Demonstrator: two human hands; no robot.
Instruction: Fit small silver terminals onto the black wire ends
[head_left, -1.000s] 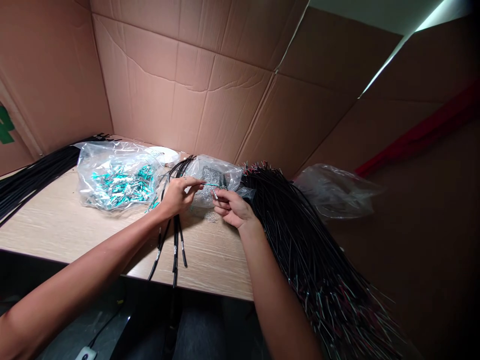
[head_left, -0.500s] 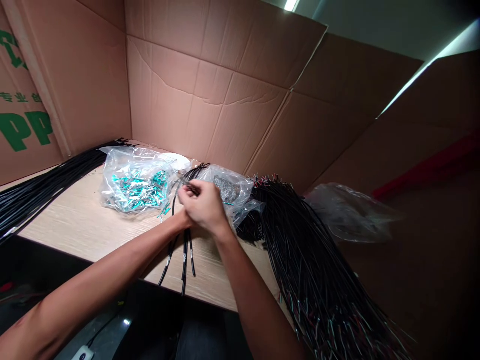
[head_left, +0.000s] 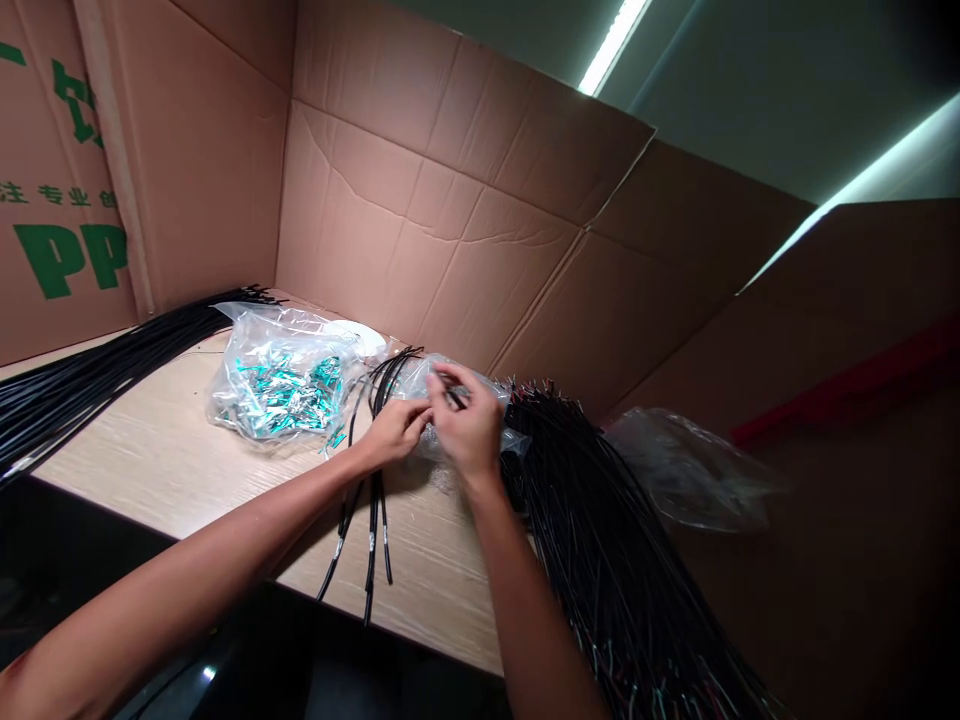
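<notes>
Grip: left hand (head_left: 394,432) fingers pressed together, contents unclear; right hand (head_left: 474,432), at three o'clock, curls around blurred dark object (head_left: 454,401). Steady both wrists; avoid snagging black cables (head_left: 373,540), six o'clock.

Left hand (head_left: 394,432) beside right hand (head_left: 471,430)

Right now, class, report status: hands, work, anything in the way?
Left hand: hold unclear. Right hand: curled around dark item, blurred. Clear bag just behind, partly hidden by hands.
</notes>
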